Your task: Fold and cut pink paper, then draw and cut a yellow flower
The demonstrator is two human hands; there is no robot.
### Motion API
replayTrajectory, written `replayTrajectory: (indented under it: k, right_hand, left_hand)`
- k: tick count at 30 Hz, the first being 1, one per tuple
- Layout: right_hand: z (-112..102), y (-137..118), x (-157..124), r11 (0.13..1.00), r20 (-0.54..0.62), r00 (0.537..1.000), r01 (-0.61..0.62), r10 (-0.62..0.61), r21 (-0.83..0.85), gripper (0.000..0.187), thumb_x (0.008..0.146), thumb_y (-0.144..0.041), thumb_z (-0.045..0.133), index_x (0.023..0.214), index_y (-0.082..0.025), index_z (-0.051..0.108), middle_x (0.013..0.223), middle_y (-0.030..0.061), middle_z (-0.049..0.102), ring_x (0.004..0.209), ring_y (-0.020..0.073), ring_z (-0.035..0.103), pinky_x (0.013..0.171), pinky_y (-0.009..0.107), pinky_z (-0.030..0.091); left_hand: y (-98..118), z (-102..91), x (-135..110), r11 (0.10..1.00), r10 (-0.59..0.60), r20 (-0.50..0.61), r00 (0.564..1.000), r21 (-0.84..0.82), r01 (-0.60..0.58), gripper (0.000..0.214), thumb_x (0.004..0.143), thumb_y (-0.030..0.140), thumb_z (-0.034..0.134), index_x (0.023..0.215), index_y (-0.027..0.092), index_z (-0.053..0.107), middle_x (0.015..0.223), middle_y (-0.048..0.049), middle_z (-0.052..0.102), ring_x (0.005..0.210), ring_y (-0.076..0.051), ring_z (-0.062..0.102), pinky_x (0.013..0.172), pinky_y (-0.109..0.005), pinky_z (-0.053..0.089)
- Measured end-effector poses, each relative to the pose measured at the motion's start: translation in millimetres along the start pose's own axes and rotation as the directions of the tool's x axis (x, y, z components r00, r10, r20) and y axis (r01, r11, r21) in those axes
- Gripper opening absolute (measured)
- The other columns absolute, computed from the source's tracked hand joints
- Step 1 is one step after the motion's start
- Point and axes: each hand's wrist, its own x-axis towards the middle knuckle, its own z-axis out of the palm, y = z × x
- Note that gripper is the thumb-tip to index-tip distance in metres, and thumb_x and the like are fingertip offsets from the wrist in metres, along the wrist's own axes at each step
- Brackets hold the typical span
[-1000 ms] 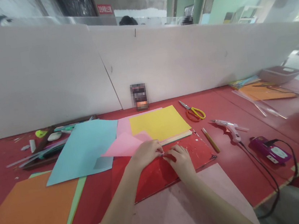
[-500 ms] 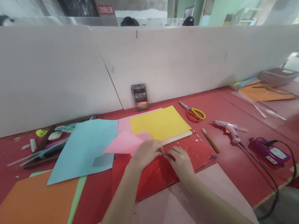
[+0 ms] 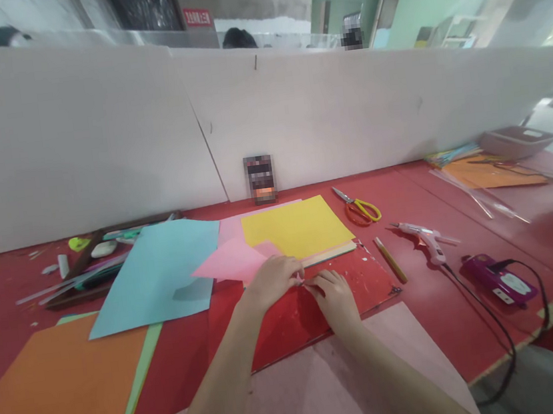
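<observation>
A folded sheet of pink paper point(image 3: 230, 261) sticks out to the left from under my left hand point(image 3: 276, 279), raised over the red board point(image 3: 291, 323). That hand is closed, its fingertips pinched on the paper. My right hand point(image 3: 334, 294) meets it from the other side, thumb and forefinger pinched together at the paper's small near end. Most of that end is covered by my fingers. Just beyond my hands, a yellow sheet point(image 3: 294, 228) lies on other sheets.
On the left lie a blue sheet point(image 3: 164, 274), an orange sheet point(image 3: 62, 394) and a tool tray point(image 3: 79, 300). To the right are scissors point(image 3: 357, 207), a yellow-brown stick point(image 3: 390, 260), a glue gun point(image 3: 424, 239) and a purple device point(image 3: 500, 280) with a cable. A white partition point(image 3: 320, 114) stands behind.
Both hands stay in nearly the same place over the red board, with only slight finger movement at the pinched paper. The view has shifted very slightly.
</observation>
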Motion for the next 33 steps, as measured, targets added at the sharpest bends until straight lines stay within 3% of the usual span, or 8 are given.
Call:
replayTrajectory:
  k: [7, 23, 33]
  right_hand:
    - [5.4, 5.1, -0.6, 0.997, -0.010, 0.999, -0.031, 0.032, 0.067, 0.017, 0.084, -0.026, 0.054, 0.081, -0.022, 0.070, 0.078, 0.0037, 0.062, 0.072, 0.0169, 0.054, 0.066, 0.029, 0.039]
    - [1.4, 1.5, -2.1, 1.000, -0.022, 1.000, 0.004, -0.004, 0.017, 0.017, 0.084, -0.021, 0.054, 0.084, -0.021, 0.071, 0.078, 0.0041, 0.061, 0.072, 0.0167, 0.053, 0.069, 0.029, 0.041]
    - [2.1, 1.9, -2.8, 1.000, -0.038, 0.999, -0.001, 0.002, 0.031, 0.019, 0.085, -0.022, 0.052, 0.086, -0.022, 0.071, 0.077, 0.0045, 0.061, 0.071, 0.0166, 0.054, 0.068, 0.029, 0.042]
  left_hand:
    - [-2.0, 0.0, 1.5, 0.999, 0.030, 0.003, 1.000, 0.029, -0.030, 0.017, 0.081, 0.017, 0.053, 0.070, 0.018, 0.067, 0.073, -0.0012, 0.064, 0.072, -0.016, 0.057, 0.067, -0.027, 0.036]
    - [-7.5, 4.4, 2.7, 0.998, 0.041, -0.051, 0.998, -0.051, -0.043, 0.015, 0.081, 0.017, 0.054, 0.073, 0.018, 0.067, 0.075, 0.0000, 0.065, 0.074, -0.015, 0.056, 0.071, -0.026, 0.037]
    - [-12.6, 9.9, 2.3, 0.997, 0.044, -0.095, 0.994, -0.063, -0.050, 0.018, 0.082, 0.019, 0.053, 0.070, 0.020, 0.067, 0.087, 0.0009, 0.064, 0.083, -0.015, 0.055, 0.096, -0.037, 0.026]
